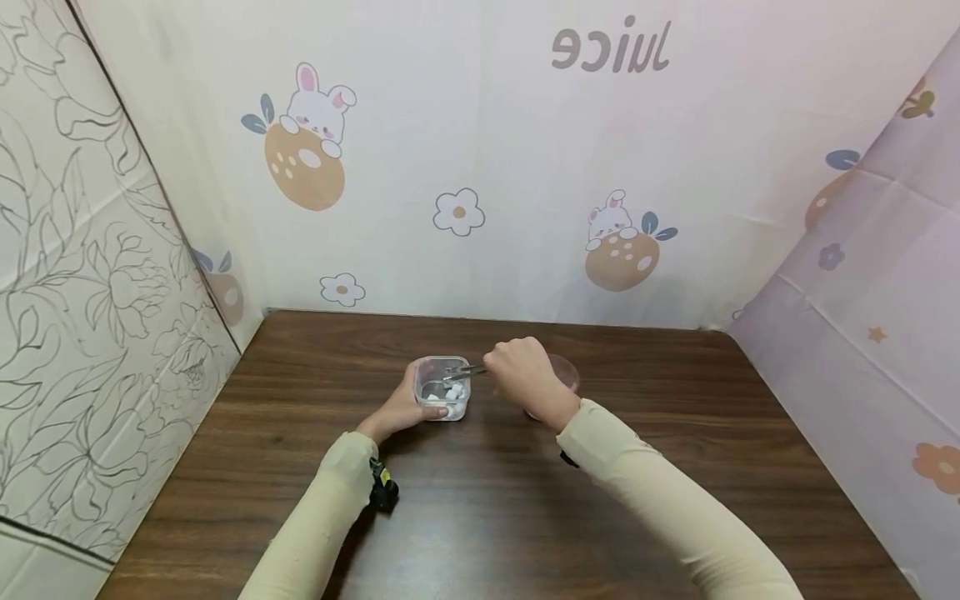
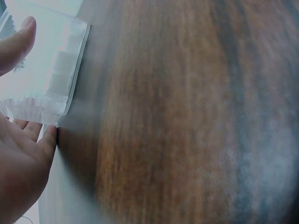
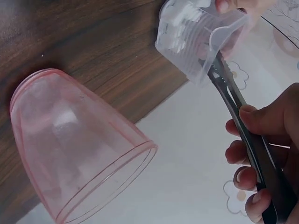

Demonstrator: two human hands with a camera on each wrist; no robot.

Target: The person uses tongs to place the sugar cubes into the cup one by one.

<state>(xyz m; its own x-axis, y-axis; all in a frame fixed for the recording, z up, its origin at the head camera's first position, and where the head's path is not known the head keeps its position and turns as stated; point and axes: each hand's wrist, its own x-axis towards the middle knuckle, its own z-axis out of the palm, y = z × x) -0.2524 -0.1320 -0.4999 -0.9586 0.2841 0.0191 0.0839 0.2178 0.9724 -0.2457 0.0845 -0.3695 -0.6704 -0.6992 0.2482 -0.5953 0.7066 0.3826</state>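
One tub (image 3: 191, 51) gripped in left hand (image 1: 401, 408), tongs (image 3: 261, 158) held in right hand (image 1: 522, 373) dipping in from three o'clock: seemingly picking; next needs gentle squeezing.

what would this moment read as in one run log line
left hand grips clear container | white pieces inside | right hand holds tongs, tips in container | pink cup upright on table

Indoors: wooden table (image 1: 495, 525), bunny-print walls (image 1: 525, 167)
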